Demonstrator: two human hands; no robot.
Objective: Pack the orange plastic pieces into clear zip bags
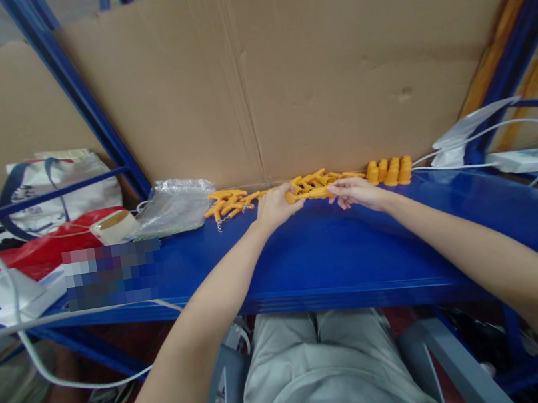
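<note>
At frame centre, our left hand [274, 208] and right hand [357, 194] hold one orange tool [318, 192]; other orange pieces [229, 203] lie unheld.

From my remote view I can see a glossy blue metal bench [336, 245], its back edge up against a brown cardboard panel [329, 64]. Along that edge I make out a loose cluster of orange plastic branching pieces [231, 202], more of them piled toward the middle, then short rows of orange plastic cup-shaped pieces [390, 171] to the right. On the left side I have flat clear plastic bags [172, 209], with a pixelated patch just in front hiding what lies there.
</note>
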